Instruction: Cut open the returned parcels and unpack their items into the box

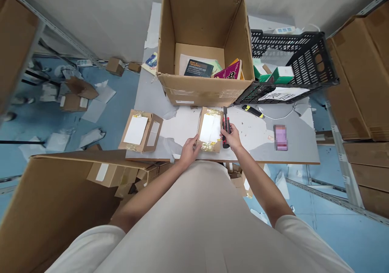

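Observation:
A small cardboard box [210,127] with a white label and shiny tape lies near the table's front edge. My left hand [190,151] grips its lower left side, the fingers bent against the cardboard. On the other side, my right hand [231,136] is closed round a black and red utility knife [225,126], which points away from me along the box's right edge. The thumb of that hand comes close to the box; whether it touches is hard to tell. A second taped box [136,130] with a white label sits to the left, apart from both hands.
Behind stands a large open carton [203,88] with several books. Right of it is a black plastic crate [306,76] holding green and white boxes. A yellow and black cutter [253,111] and a blurred purple item [281,137] lie rightward. A deep carton [60,200] with small boxes stands lower left.

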The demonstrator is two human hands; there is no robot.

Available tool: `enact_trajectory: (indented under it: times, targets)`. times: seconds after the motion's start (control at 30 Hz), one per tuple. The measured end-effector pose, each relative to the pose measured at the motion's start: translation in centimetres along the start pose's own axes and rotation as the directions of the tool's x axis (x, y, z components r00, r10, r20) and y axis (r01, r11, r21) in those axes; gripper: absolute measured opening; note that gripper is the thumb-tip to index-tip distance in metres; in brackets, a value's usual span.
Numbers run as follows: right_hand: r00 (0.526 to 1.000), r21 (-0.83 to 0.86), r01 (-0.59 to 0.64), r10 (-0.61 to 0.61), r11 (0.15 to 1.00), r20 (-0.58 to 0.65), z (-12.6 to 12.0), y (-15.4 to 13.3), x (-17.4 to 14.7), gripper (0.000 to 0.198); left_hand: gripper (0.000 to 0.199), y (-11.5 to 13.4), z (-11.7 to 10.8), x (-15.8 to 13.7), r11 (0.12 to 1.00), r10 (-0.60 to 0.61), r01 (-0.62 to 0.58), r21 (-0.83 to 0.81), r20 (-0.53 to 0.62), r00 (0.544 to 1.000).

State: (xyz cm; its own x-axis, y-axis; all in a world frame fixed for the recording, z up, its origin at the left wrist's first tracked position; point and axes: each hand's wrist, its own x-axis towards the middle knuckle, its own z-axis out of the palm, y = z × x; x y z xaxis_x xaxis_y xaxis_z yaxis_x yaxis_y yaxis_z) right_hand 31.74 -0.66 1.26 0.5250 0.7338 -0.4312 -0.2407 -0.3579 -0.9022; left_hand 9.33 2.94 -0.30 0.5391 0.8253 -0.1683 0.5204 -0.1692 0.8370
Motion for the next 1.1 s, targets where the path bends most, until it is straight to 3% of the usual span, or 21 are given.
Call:
enact_trajectory:
  times: [0.1,0.2,0.4,0.5,0.63,0.83,1.0,1.1]
  targets:
    - [1.000,-0.004,0.009,-0.009,1.000,-0.008,-0.2,-0.1,-0.5,0.054,0.052,-0.1,0.1,0.0,1.000,-0.019,0.019,0.011,-0.002,1.000]
    - [1.000,0.006,0.009,-0.009,1.000,-0.019,-0.8,0.1,-2.2,0.049,0.063,0.6,-0.3,1.7,0.992,0.019,-0.018,0.127,-0.003,1.000]
    - [0.976,0.141,-0.216,0.214,0.966,0.030,-2.1,2.3,-8.8,0.042,0.073,2.6,-1.6,11.4,0.960,0.165,-0.163,0.227,0.009,0.986]
    - [0.944,0.194,-0.329,0.314,0.924,0.103,-2.3,3.4,-10.9,0.041,0.064,2.7,-2.1,16.0,0.949,0.212,-0.232,0.212,0.114,0.971]
    - [0.919,0.286,-0.392,0.360,0.875,0.159,-1.9,3.9,-11.3,0.040,0.046,1.8,-2.3,18.4,0.973,0.166,-0.191,0.130,0.182,0.969]
    - [0.967,0.283,-0.253,0.255,0.925,0.032,-2.4,3.1,-9.3,0.047,0.038,-0.1,-3.4,15.4,0.996,0.058,-0.056,0.066,-0.027,0.998]
    - [0.994,0.229,-0.082,0.096,0.970,-0.047,-3.7,1.8,-4.4,0.054,0.034,-1.9,-4.9,7.7,0.983,-0.106,0.135,0.124,-0.218,0.970]
    - [0.998,0.159,-0.009,0.018,0.987,-0.052,-3.4,0.9,-0.9,0.057,0.041,-2.4,-4.8,3.8,0.959,-0.225,0.252,0.132,-0.187,0.956]
